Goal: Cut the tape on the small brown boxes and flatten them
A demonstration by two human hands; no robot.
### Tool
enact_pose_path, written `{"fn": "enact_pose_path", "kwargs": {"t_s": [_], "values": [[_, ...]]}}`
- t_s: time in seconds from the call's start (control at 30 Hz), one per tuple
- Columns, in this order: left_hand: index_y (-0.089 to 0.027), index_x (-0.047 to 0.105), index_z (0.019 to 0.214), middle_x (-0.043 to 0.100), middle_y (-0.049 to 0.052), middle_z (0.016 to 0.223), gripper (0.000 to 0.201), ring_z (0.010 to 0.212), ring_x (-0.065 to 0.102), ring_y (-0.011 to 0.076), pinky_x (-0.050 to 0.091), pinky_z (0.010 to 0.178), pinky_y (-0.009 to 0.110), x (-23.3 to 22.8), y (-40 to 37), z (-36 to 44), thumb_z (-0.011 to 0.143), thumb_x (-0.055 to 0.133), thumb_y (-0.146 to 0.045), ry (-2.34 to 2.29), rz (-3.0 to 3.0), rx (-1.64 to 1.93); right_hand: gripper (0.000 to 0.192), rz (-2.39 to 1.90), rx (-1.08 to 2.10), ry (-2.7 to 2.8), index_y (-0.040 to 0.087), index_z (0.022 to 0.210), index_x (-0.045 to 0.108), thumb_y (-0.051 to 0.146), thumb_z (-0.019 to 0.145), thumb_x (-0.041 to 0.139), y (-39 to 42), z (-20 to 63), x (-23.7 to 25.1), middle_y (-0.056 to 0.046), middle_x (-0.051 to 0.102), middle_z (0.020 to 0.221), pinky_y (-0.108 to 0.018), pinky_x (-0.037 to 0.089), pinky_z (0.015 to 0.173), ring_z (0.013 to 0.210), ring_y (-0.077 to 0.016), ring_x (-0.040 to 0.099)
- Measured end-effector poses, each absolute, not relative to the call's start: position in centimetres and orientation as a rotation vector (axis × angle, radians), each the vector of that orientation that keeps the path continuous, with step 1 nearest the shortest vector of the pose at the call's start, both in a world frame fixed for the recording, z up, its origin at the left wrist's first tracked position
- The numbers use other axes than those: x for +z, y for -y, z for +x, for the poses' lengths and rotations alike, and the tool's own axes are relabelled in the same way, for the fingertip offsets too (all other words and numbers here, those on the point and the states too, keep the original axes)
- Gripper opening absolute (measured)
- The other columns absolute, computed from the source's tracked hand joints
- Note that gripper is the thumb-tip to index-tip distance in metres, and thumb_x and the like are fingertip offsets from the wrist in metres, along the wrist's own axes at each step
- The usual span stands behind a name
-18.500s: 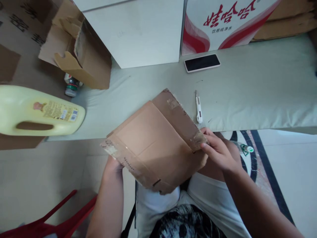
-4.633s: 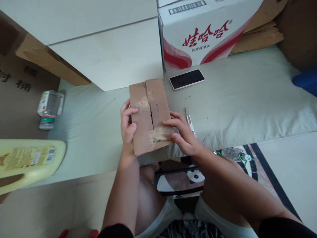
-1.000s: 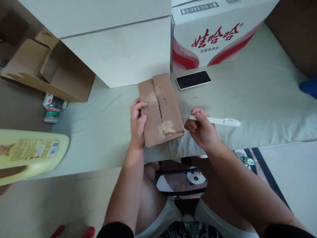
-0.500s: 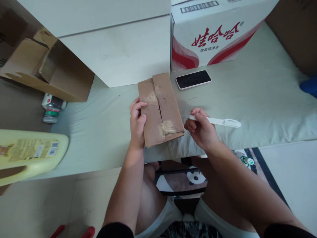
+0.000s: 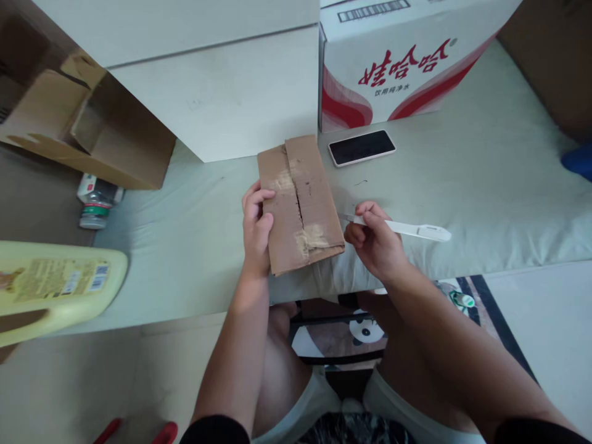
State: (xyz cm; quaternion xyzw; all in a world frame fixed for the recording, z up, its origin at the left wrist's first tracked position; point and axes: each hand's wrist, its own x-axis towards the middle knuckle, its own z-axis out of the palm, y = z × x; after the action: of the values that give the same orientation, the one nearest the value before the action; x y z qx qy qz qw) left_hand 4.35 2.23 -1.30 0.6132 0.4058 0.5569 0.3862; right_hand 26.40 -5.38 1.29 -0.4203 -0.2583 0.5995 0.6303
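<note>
Left hand (image 5: 256, 229) fingers curled over folded cardboard box (image 5: 300, 203) edge; right hand (image 5: 375, 242) fingers pinching white utility knife (image 5: 407, 228) just beside.

- Pale green padded surface (image 5: 485, 179) runs across the middle; soft, wrinkled, evenly lit.
- White cabinet (image 5: 217, 92) stands at its far edge, left of centre.
- Red-and-white printed carton (image 5: 398, 61) beside the cabinet, to the right.
- Open brown cardboard box (image 5: 92, 135) at the far left corner.
- Pale floor tiles (image 5: 546, 327) below the near edge; patterned mat (image 5: 462, 296) on them.
</note>
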Motion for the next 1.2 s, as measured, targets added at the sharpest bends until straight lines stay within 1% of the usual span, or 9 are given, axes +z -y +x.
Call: {"fn": "enact_pose_path", "kwargs": {"t_s": [0.17, 0.5, 0.67, 0.8, 1.03, 1.2], "values": [[-0.032, 0.065, 0.115, 0.051, 0.008, 0.150, 0.054, 0.146, 0.046, 0.0371, 0.040, 0.122, 0.055, -1.38, -2.30, 4.31, 0.084, 0.065, -0.076, -1.039, 1.587, 1.407, 0.036, -0.968, 1.372, 0.601, 0.026, 0.087, 0.049, 0.048, 0.079, 0.077, 5.41, 26.44, 1.22, 0.013, 0.035, 0.048, -0.026, 0.025, 0.053, 0.044, -0.0081, 0.032], [-0.033, 0.065, 0.114, 0.051, 0.007, 0.149, 0.055, 0.146, 0.046, 0.0366, 0.041, 0.120, 0.054, -1.29, -2.30, 4.41, 0.081, 0.065, -0.078, -1.043, 1.572, 1.411, 0.033, -0.976, 1.369, 0.600, 0.026, 0.086, 0.050, 0.047, 0.079, 0.075, 5.39, 26.43, 1.23, 0.013, 0.036, 0.047, -0.026, 0.024, 0.053, 0.045, -0.0087, 0.031], [-0.033, 0.065, 0.114, 0.051, 0.007, 0.150, 0.052, 0.146, 0.046, 0.0368, 0.039, 0.122, 0.055, -1.26, -2.26, 4.43, 0.084, 0.065, -0.075, -1.032, 1.576, 1.405, 0.034, -0.979, 1.369, 0.614, 0.027, 0.086, 0.049, 0.048, 0.080, 0.075, 5.43, 26.46, 1.16, 0.012, 0.036, 0.048, -0.027, 0.024, 0.053, 0.045, -0.0091, 0.032], [-0.033, 0.065, 0.114, 0.051, 0.007, 0.150, 0.053, 0.145, 0.046, 0.0362, 0.040, 0.121, 0.054, -1.10, -2.19, 4.51, 0.083, 0.064, -0.076, -1.049, 1.571, 1.404, 0.038, -0.975, 1.376, 0.631, 0.027, 0.088, 0.048, 0.052, 0.081, 0.076, 5.43, 26.49, 1.10, 0.013, 0.036, 0.048, -0.027, 0.025, 0.052, 0.044, -0.0092, 0.032], [-0.033, 0.066, 0.114, 0.051, 0.007, 0.150, 0.050, 0.146, 0.046, 0.0364, 0.041, 0.121, 0.054, -0.96, -2.16, 4.53, 0.083, 0.066, -0.073, -1.033, 1.551, 1.406, 0.036, -0.984, 1.375, 0.591, 0.026, 0.086, 0.049, 0.047, 0.078, 0.077, 5.42, 26.37, 1.38, 0.013, 0.037, 0.046, -0.025, 0.025, 0.053, 0.044, -0.0082, 0.033], [-0.032, 0.066, 0.114, 0.053, 0.008, 0.149, 0.051, 0.146, 0.046, 0.0371, 0.040, 0.122, 0.056, -1.06, -2.19, 4.54, 0.084, 0.066, -0.074, -1.045, 1.575, 1.424, 0.037, -0.985, 1.373, 0.624, 0.027, 0.087, 0.048, 0.050, 0.080, 0.076, 5.45, 26.42, 1.36, 0.013, 0.036, 0.047, -0.026, 0.025, 0.052, 0.044, -0.0085, 0.033]]}}
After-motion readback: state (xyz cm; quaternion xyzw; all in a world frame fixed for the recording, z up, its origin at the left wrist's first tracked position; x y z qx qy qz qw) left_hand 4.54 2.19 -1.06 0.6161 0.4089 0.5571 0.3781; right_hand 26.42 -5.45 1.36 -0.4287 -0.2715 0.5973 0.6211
